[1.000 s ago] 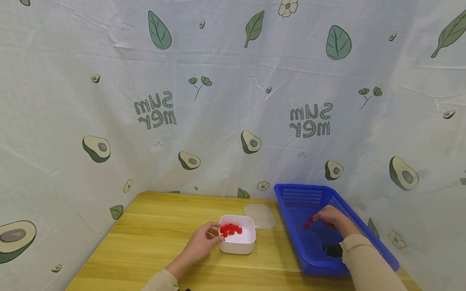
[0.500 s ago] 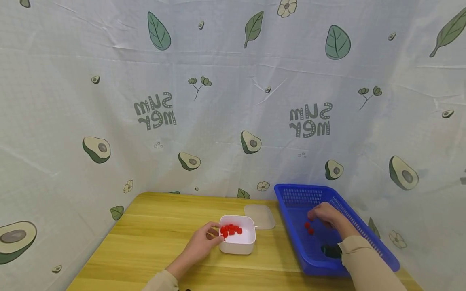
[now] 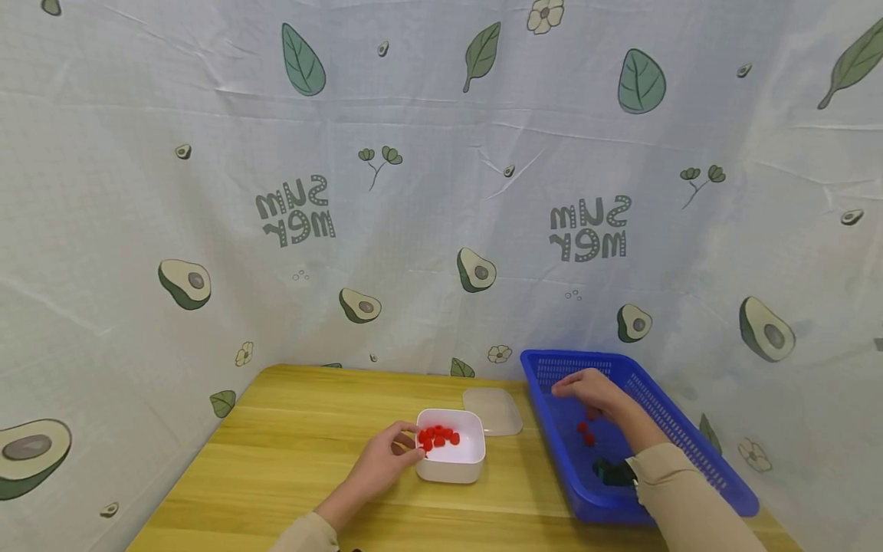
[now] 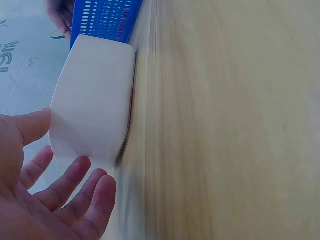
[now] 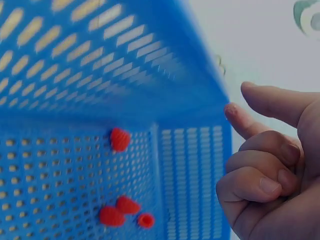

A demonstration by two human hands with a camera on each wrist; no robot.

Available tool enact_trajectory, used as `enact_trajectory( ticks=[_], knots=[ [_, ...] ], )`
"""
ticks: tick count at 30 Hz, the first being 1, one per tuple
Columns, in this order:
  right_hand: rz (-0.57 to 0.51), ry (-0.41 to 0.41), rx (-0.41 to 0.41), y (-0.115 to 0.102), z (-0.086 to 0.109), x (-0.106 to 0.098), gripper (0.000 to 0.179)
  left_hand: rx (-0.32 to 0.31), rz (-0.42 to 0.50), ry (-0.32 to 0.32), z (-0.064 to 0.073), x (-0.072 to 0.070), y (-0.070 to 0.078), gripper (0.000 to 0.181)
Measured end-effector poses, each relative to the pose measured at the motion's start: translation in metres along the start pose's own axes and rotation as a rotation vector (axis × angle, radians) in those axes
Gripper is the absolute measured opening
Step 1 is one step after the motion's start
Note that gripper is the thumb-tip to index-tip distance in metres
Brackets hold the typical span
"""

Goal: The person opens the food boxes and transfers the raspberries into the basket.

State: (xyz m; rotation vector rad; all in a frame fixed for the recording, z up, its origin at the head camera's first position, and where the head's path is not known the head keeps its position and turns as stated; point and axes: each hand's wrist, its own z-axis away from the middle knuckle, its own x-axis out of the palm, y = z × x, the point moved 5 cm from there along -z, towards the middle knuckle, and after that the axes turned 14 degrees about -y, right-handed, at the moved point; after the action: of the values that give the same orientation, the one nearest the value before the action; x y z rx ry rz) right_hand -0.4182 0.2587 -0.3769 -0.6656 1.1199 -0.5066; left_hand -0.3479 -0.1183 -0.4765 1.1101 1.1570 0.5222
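My left hand [image 3: 378, 458] rests against the left side of a small white plastic box [image 3: 451, 469], with relaxed, spread fingers. In the left wrist view, the thumb [image 4: 35, 125] touches the box's edge. Several red raspberries [image 3: 438, 441] lie in the box's left part. My right hand [image 3: 592, 389] hovers over the blue basket [image 3: 562, 460], holding nothing. Its thumb and index finger extend with a gap between them; the other fingers are bent. Several raspberries [image 5: 111, 216] sit on the basket floor.
A translucent lid [image 3: 498, 410] lies behind the box, near the basket. Inside the basket is a dark green thing [image 3: 610, 472], partly hidden by my right sleeve. The wooden table [image 3: 310, 414] meets a patterned curtain [image 3: 407, 230] at the back.
My right hand has risen from the basket floor and moved left and back. Raspberries there show more plainly now. The left hand and box have stayed put.
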Motion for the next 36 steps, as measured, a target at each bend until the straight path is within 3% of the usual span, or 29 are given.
enact_trajectory(
  ticks=[13,26,36],
  knots=[
    [-0.031,-0.045,-0.084,-0.045,-0.002,0.026,0.037,-0.007,-0.005,0.000,-0.002,0.001,-0.001,0.039],
    [-0.032,-0.035,-0.125,-0.066,-0.008,0.049,0.030,-0.007,-0.003,-0.006,0.001,0.001,0.001,0.039],
    [-0.025,-0.057,-0.104,-0.083,-0.011,0.071,0.027,0.006,-0.007,-0.005,0.000,0.001,0.001,0.038]
  ],
)
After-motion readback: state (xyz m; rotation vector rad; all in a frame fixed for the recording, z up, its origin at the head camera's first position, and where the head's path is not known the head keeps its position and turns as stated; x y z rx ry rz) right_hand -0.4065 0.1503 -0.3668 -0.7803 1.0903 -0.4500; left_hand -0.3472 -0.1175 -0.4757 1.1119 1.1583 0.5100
